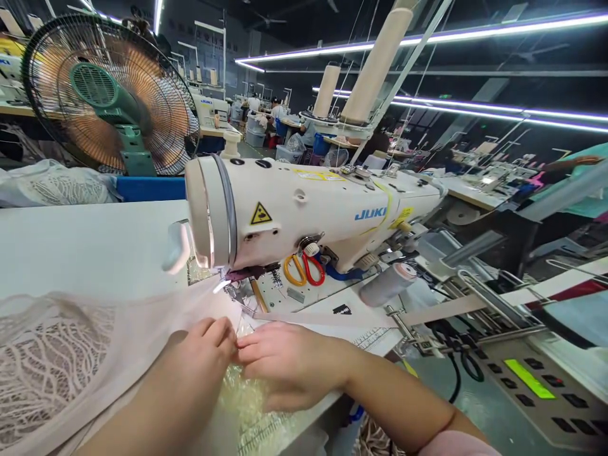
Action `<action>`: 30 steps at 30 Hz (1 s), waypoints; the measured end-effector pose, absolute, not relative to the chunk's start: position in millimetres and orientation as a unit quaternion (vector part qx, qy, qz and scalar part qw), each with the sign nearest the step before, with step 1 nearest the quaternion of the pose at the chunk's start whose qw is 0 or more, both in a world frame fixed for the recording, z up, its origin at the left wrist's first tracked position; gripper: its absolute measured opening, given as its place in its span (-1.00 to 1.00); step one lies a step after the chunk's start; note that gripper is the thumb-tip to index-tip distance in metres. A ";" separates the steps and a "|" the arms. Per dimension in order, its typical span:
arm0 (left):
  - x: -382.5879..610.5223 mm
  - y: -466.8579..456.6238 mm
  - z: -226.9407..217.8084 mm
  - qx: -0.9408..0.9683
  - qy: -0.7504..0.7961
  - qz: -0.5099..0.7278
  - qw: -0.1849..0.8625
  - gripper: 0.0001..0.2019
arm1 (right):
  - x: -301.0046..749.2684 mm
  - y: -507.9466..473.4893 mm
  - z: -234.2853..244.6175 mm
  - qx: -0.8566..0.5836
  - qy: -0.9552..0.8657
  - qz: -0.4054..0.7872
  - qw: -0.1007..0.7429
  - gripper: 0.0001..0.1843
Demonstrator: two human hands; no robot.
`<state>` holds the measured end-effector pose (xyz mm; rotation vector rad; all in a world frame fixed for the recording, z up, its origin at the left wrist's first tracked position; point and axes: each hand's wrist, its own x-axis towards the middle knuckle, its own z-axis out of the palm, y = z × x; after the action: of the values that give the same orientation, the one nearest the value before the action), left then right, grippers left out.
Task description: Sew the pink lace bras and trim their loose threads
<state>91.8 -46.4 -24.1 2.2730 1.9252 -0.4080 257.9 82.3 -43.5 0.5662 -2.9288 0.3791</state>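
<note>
A pale pink-beige garment (156, 323) with a lace panel (52, 361) spreads over the table on the left and runs up to the needle area of a white sewing machine (294, 209). My left hand (204, 348) is closed on the garment's edge just in front of the needle area. Touching it from the right, my right hand (294, 361) pinches the same edge; its fingertips are partly hidden. A pale elastic band (327, 318) passes behind my right hand from a metal guide (408, 329) toward the needle area. The needle itself is hidden.
Scissors with red and yellow handles (304, 270) lie under the machine arm. A thread cone (389, 284) and a small black blade (342, 310) are to the right. A control panel (532, 386) stands lower right, a large fan (109, 95) at back left. People work farther back.
</note>
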 end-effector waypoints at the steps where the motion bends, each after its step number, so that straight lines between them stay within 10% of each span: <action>1: 90.9 -45.9 -24.1 0.755 0.641 -0.125 0.065 -0.58 | 257.9 82.2 -43.6 0.188 -0.972 0.127 0.067 -0.63; 30: 43.5 -35.8 -24.0 0.771 0.627 -0.020 0.111 -0.39 | 263.9 82.8 -46.7 0.182 -0.968 0.145 0.090 -0.61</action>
<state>43.5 -35.8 -24.0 2.2657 1.8410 -0.0584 263.9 82.8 -46.7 0.5406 -2.8799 0.4317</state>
